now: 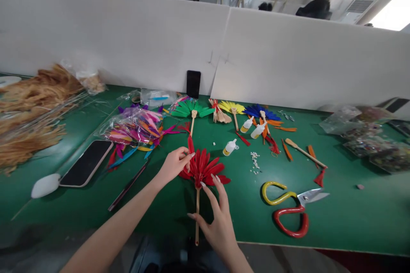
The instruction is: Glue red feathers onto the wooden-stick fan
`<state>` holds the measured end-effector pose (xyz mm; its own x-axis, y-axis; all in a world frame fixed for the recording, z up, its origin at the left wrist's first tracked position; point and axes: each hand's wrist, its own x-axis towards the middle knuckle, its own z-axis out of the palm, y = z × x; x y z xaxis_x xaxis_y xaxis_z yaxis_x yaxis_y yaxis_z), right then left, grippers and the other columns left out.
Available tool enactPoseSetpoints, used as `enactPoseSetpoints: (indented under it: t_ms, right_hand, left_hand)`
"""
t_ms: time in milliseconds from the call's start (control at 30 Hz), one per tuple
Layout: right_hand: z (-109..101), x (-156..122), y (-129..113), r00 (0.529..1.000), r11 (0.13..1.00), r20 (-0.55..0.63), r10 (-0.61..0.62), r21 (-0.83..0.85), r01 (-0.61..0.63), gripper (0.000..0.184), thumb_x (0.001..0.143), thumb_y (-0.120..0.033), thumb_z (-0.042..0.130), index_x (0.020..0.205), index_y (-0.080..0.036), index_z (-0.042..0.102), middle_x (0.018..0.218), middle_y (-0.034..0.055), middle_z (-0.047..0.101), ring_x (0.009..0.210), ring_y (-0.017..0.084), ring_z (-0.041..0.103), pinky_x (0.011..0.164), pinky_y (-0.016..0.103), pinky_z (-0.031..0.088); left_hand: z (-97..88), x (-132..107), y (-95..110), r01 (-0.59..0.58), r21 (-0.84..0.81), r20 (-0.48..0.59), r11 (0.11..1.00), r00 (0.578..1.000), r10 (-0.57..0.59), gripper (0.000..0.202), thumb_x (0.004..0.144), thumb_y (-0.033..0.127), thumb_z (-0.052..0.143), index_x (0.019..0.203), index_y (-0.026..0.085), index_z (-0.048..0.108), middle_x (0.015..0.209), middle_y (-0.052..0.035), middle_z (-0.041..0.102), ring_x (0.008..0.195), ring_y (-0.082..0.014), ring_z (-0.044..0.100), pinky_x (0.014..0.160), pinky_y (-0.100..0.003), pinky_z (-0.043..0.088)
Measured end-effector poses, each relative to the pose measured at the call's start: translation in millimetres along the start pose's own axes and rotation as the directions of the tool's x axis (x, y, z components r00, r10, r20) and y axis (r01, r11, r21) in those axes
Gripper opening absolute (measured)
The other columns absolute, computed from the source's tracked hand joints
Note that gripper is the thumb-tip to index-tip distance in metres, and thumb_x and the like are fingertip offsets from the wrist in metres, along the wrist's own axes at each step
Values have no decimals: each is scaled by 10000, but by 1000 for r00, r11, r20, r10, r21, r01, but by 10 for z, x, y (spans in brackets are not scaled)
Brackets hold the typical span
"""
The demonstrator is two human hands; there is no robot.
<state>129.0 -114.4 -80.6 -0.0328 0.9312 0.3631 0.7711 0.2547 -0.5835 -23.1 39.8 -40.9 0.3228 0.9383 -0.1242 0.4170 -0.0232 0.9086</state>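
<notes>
A red feather fan [205, 168] lies in front of me, its thin wooden handle [197, 217] pointing toward the table's front edge. My left hand [176, 162] is at the fan's upper left, thumb and fingers pinched on a single red feather [190, 144] that stands up from the others. With fingers apart, my right hand [218, 215] rests at the fan's lower right. Its fingertips touch the base of the feathers, and the thumb lies by the handle. Beyond the fan stands a small white glue bottle [229, 148].
Scissors [290, 207] with yellow and red handles lie right. Green [194, 111], yellow [233, 108] and blue [263, 113] feather fans sit behind, near two more glue bottles. Left are bagged coloured feathers [137, 126], a phone [86, 164] and tweezers [128, 185]. White beads [255, 162] lie scattered.
</notes>
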Motion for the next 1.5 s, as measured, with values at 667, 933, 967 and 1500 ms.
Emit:
enactPoseSetpoints:
  t_ms: [667, 933, 967, 1500]
  right_hand:
    - [16, 12, 33, 998, 998, 64, 13, -64, -9, 860, 742, -337, 720, 1460, -242, 256, 1533, 117, 150, 1396, 365, 189, 1059, 555, 343]
    - [-7, 27, 45, 994, 994, 108, -33, -102, 44, 768, 809, -402, 637, 1461, -244, 264, 1548, 103, 99, 1409, 361, 139, 1064, 570, 315]
    - [-11, 34, 47, 992, 992, 117, -46, -109, 58, 746, 818, -416, 623, 1458, -252, 274, 1550, 97, 98, 1410, 359, 137, 1066, 570, 310]
    - [30, 130, 123, 977, 965, 161, -141, -198, 172, 724, 839, -512, 560, 1460, -274, 274, 1541, 107, 205, 1396, 359, 206, 1049, 611, 297]
  left_hand:
    - [133, -66, -66, 33, 77, 145, 996, 988, -44, 340, 823, 517, 493, 714, 195, 498, 475, 24, 586, 404, -122, 489, 467, -232, 352]
    - [160, -77, -77, 27, 78, 81, 997, 996, -33, 324, 822, 491, 502, 687, 196, 512, 471, 23, 583, 432, -131, 529, 510, -240, 391]
    - [166, -79, -81, 29, 75, 73, 997, 997, -35, 323, 821, 491, 501, 686, 197, 510, 466, 25, 578, 436, -134, 538, 514, -240, 398]
    - [166, -132, -23, 40, 104, -63, 994, 997, -33, 351, 817, 548, 500, 704, 217, 461, 393, 66, 495, 380, -140, 510, 482, -240, 388]
